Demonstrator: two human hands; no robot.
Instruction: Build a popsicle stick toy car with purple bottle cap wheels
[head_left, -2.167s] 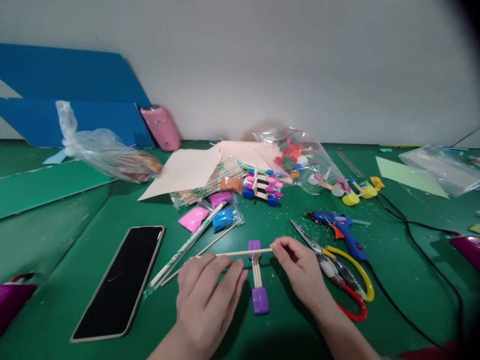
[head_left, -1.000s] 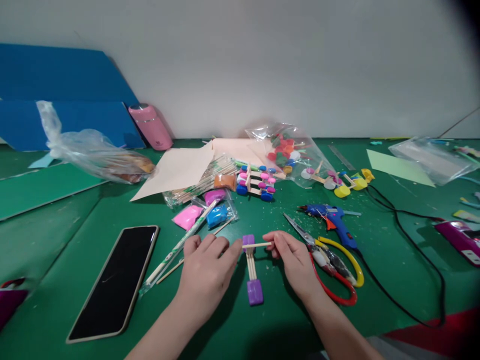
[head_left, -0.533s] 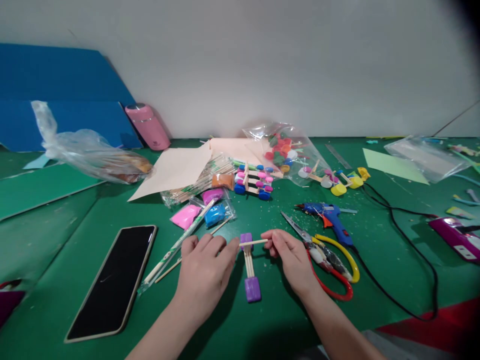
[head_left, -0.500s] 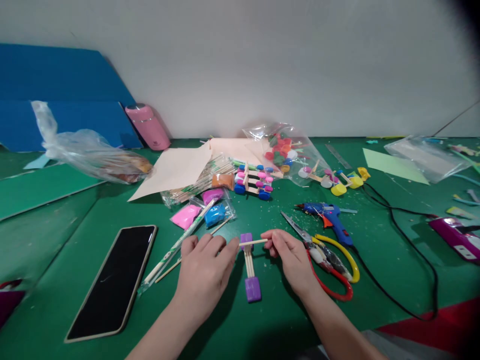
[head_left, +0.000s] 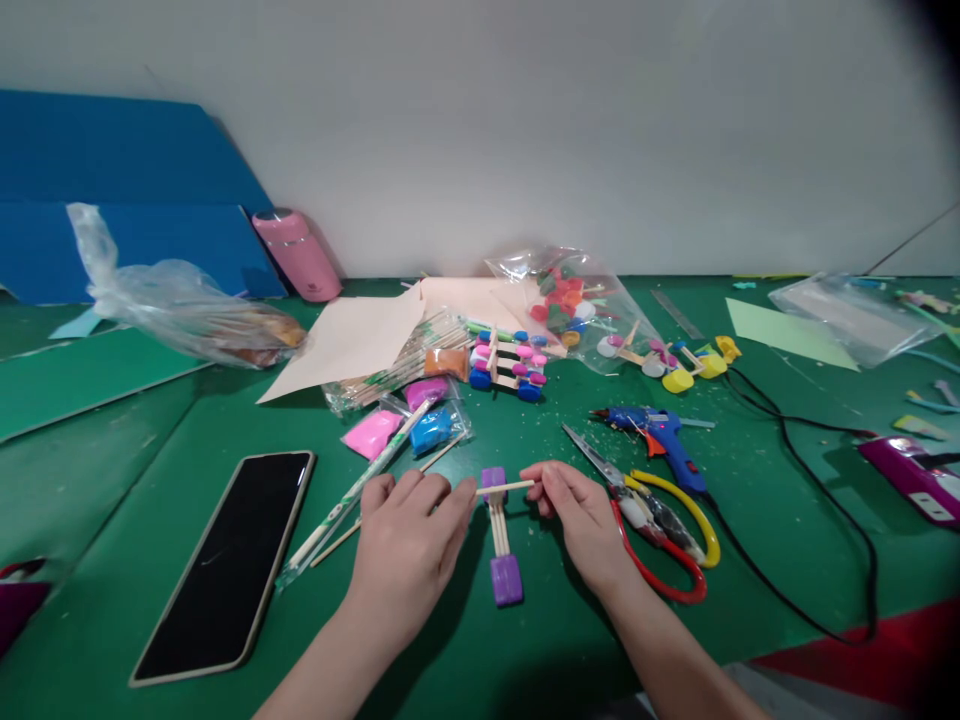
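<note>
A short wooden stick [head_left: 504,488] lies level between my two hands. My left hand [head_left: 412,530] pinches its left end, and my right hand [head_left: 574,510] pinches its right end. Just beneath the stick is a small piece made of several wooden sticks [head_left: 499,528] side by side, with a purple clay block [head_left: 506,580] at the near end and another purple block [head_left: 493,477] at the far end. The stick crosses over this piece near the far block; I cannot tell whether they touch. Right of my right hand lie scissors [head_left: 697,580] with red handles and a yellow-handled tool [head_left: 709,520].
A phone [head_left: 225,570] lies at left, near a wrapped stick packet [head_left: 352,495]. Clay bags [head_left: 430,432] and small colourful models [head_left: 510,365] are farther back. A blue glue gun [head_left: 660,430] with a black cord [head_left: 787,500] lies at right. A pink bottle [head_left: 298,255] leans behind.
Hardly anything differs. Both hands keep the stick over the purple-ended piece, with only a very slight shift.
</note>
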